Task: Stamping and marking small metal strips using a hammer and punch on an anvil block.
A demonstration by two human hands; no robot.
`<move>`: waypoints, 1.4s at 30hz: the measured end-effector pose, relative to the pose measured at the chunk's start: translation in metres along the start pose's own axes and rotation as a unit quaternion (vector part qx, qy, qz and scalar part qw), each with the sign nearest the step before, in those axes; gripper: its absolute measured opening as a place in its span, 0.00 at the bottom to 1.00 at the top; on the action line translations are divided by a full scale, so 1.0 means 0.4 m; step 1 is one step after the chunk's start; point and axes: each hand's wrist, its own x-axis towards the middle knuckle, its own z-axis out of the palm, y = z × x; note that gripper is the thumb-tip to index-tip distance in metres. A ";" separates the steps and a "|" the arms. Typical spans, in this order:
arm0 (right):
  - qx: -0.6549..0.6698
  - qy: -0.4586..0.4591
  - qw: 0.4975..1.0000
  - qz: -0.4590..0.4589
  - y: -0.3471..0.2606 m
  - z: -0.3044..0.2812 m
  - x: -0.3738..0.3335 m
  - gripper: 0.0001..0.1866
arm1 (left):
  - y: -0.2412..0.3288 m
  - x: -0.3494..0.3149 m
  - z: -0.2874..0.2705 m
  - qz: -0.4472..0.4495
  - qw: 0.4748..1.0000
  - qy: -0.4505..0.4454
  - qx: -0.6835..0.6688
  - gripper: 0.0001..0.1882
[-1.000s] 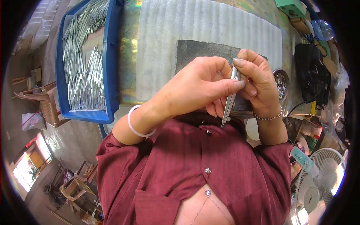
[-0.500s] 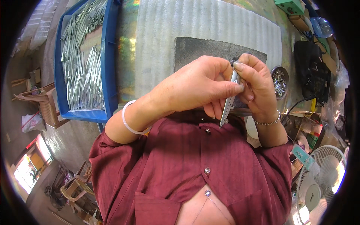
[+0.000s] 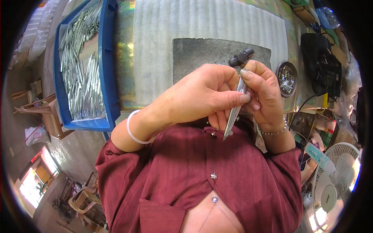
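Note:
A slim silver drawing compass (image 3: 234, 112), its legs folded nearly together, is held between both hands in front of my chest. Its pointed end slants down toward my shirt, with a small round screw near the tip. My left hand (image 3: 219, 95) grips it along the legs, thumb on top and fingers curled beneath. At the upper end, my right hand (image 3: 264, 87) pinches it between thumb and forefinger; those fingers hide the compass's top. Just beyond the hands, a dark hammer head (image 3: 241, 57) lies on a grey slab (image 3: 198, 54).
A blue tray (image 3: 110, 77) of loose silver metal strips (image 3: 87, 85) stands at the left. White foam sheet (image 3: 155, 50) covers the bench under the slab. To the right are a round bowl (image 3: 288, 94) of small shiny parts, a black bag (image 3: 320, 66) and a white fan (image 3: 334, 186).
Both hands have shifted slightly down toward me with the compass, uncovering the hammer head. The grip looks the same; the whole view has shifted a little.

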 end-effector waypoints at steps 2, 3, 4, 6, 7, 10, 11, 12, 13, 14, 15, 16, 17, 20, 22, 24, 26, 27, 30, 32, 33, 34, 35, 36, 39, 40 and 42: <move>0.002 -0.001 1.000 0.003 0.002 -0.003 0.003 0.08 | -0.011 0.006 -0.005 0.011 1.000 -0.001 -0.006 0.10; 0.004 -0.002 1.000 0.006 0.002 -0.003 0.005 0.08 | -0.010 0.007 -0.007 0.011 1.000 0.000 -0.006 0.10; 0.003 -0.002 1.000 0.006 0.003 -0.005 0.007 0.08 | -0.010 0.009 -0.008 0.006 1.000 0.001 -0.007 0.10; 0.005 -0.002 1.000 0.009 0.002 -0.007 0.010 0.08 | -0.010 0.014 -0.010 0.002 1.000 0.002 -0.008 0.10; 0.005 -0.003 1.000 0.009 0.001 -0.006 0.011 0.08 | -0.010 0.015 -0.010 0.002 1.000 0.004 -0.006 0.10; 0.005 0.002 1.000 0.005 -0.006 -0.005 0.014 0.08 | -0.002 0.019 -0.011 0.002 1.000 0.004 -0.001 0.10; 0.003 0.003 1.000 0.008 -0.008 -0.008 0.013 0.09 | 0.002 0.022 -0.011 0.003 1.000 0.001 0.002 0.10; 0.002 0.005 1.000 0.009 -0.011 -0.009 0.011 0.09 | 0.002 0.023 -0.012 0.005 1.000 -0.002 0.005 0.10; -0.002 0.008 1.000 -0.001 -0.017 -0.010 0.011 0.09 | 0.003 0.031 -0.013 0.010 1.000 -0.007 0.011 0.09; -0.023 0.013 1.000 -0.006 -0.019 -0.008 0.009 0.09 | 0.005 0.037 -0.014 0.016 1.000 -0.013 0.018 0.08; -0.045 0.019 0.999 -0.013 -0.021 -0.008 0.012 0.09 | 0.006 0.036 -0.013 0.023 0.999 -0.022 0.026 0.08; -0.049 0.001 0.999 -0.023 -0.026 -0.019 0.021 0.08 | 0.005 0.035 -0.008 0.041 0.998 0.014 0.043 0.08; -0.044 -0.026 0.998 -0.023 -0.040 -0.021 0.031 0.08 | 0.001 0.032 -0.006 0.058 0.995 0.051 0.058 0.07; -0.064 -0.003 0.997 -0.048 -0.125 -0.046 0.057 0.08 | -0.009 0.022 -0.007 0.144 0.984 0.101 0.030 0.06; -0.263 0.053 0.951 -0.155 -0.212 -0.119 0.092 0.08 | -0.011 0.004 -0.019 0.197 0.967 0.158 -0.017 0.06; -0.388 0.095 0.899 -0.178 -0.273 -0.209 0.155 0.08 | -0.018 -0.006 -0.021 0.221 0.956 0.179 -0.075 0.05; -0.506 0.145 0.837 -0.149 -0.292 -0.295 0.231 0.08 | -0.035 -0.010 -0.033 0.258 0.930 0.190 -0.183 0.07; -0.506 0.150 0.835 -0.153 -0.288 -0.350 0.267 0.08 | -0.041 -0.004 -0.032 0.260 0.931 0.184 -0.180 0.07; -0.724 0.186 0.628 -0.215 -0.247 -0.447 0.338 0.11 | -0.057 0.001 -0.023 0.282 0.906 0.196 -0.247 0.08; -0.700 0.174 0.635 -0.276 -0.233 -0.360 0.294 0.12 | -0.068 0.002 -0.029 0.274 0.884 0.196 -0.325 0.08; -0.674 0.170 0.640 -0.329 -0.223 -0.304 0.250 0.14 | -0.073 0.007 -0.033 0.276 0.881 0.202 -0.325 0.08; -0.617 0.112 0.718 -0.302 -0.213 -0.240 0.197 0.15 | -0.079 0.010 -0.036 0.258 0.869 0.184 -0.379 0.08; -0.552 0.056 0.787 -0.269 -0.200 -0.175 0.137 0.17 | -0.082 0.013 -0.035 0.237 0.856 0.162 -0.431 0.07; -0.483 -0.010 0.843 -0.235 -0.177 -0.124 0.082 0.18 | -0.084 0.018 -0.032 0.230 0.853 0.139 -0.446 0.06; -0.300 -0.150 0.932 -0.140 -0.102 -0.040 0.003 0.18 | -0.105 0.045 -0.017 0.223 0.860 0.091 -0.449 0.05; -0.299 -0.147 0.933 -0.138 -0.085 -0.031 -0.002 0.18 | -0.100 0.047 -0.006 0.210 0.868 0.074 -0.445 0.04; -0.175 -0.147 0.957 -0.180 -0.052 -0.024 -0.007 0.15 | -0.116 0.046 0.005 0.190 0.878 0.042 -0.438 0.03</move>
